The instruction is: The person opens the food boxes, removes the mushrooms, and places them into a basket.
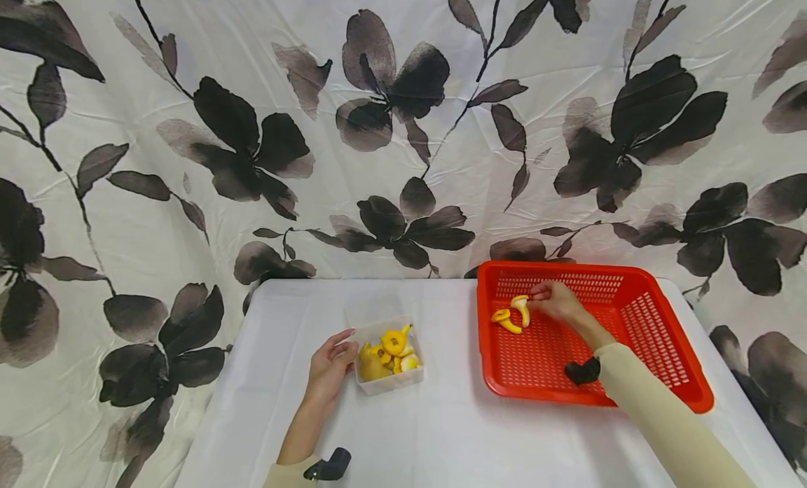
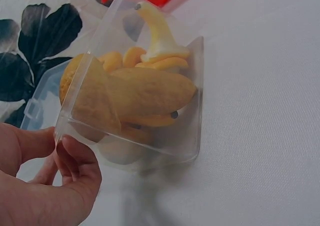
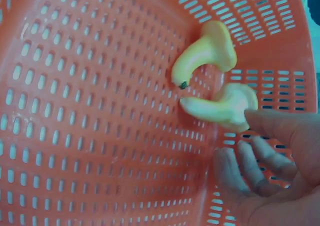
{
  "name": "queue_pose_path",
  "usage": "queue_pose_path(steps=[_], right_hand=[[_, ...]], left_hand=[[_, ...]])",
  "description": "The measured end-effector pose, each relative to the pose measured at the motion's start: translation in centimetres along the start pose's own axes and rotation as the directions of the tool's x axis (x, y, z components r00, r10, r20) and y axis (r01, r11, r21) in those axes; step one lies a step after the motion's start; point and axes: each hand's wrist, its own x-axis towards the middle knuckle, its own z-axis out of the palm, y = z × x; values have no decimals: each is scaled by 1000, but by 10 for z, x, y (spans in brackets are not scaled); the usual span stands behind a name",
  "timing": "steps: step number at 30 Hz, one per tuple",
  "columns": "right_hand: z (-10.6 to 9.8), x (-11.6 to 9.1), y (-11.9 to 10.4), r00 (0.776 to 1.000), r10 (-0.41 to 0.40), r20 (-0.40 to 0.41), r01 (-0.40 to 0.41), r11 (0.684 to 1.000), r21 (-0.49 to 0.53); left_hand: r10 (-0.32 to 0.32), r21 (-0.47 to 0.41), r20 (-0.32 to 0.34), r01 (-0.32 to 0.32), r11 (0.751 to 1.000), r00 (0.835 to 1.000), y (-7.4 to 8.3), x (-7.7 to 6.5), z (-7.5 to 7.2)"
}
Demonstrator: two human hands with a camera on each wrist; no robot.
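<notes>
My left hand [image 1: 330, 365] pinches the rim of a clear plastic box [image 2: 200, 116] between thumb and fingertips at one corner. Inside the box lie several yellow pieces, among them a lumpy oblong brownish-yellow one [image 2: 145, 93] and a crook-necked one [image 2: 160, 31]. My right hand [image 1: 557, 302] is inside the red basket [image 1: 637, 390], its fingers bent loosely apart from the thumb. Its thumb tip is right at the cap of a pale yellow mushroom-shaped piece [image 3: 222, 106] with a curved stem. A second such yellow piece [image 3: 207, 51] lies beside it on the basket floor.
Behind the box, a clear lid [image 1: 375, 309] lies on the white-covered table [image 1: 441, 432]. The basket has raised slotted walls and stands at the table's right side. A floral cloth [image 1: 391, 124] hangs along the back edge. Dark wrist devices sit at both sleeves.
</notes>
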Motion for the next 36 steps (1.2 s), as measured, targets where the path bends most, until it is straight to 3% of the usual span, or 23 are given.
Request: queue_pose_path(steps=[8,17,26,36], right_hand=[[-2,-2,-14,1000,8,14,-9,999,31],[2,-8,-44,996,-74,42,71,994,77],[16,-12,-69,978,-192,80,182,976,123],[41,-12,-92,960,-244,135,223,963,154]], left_hand=[[-22,26,-3,22,999,1000,-2,3,-2],[-15,5,7,15,1000,1000,-1,1,-5],[-8,-10,4,8,1000,1000,-1,1,-4],[-24,12,4,24,1000,1000,-1,2,0]])
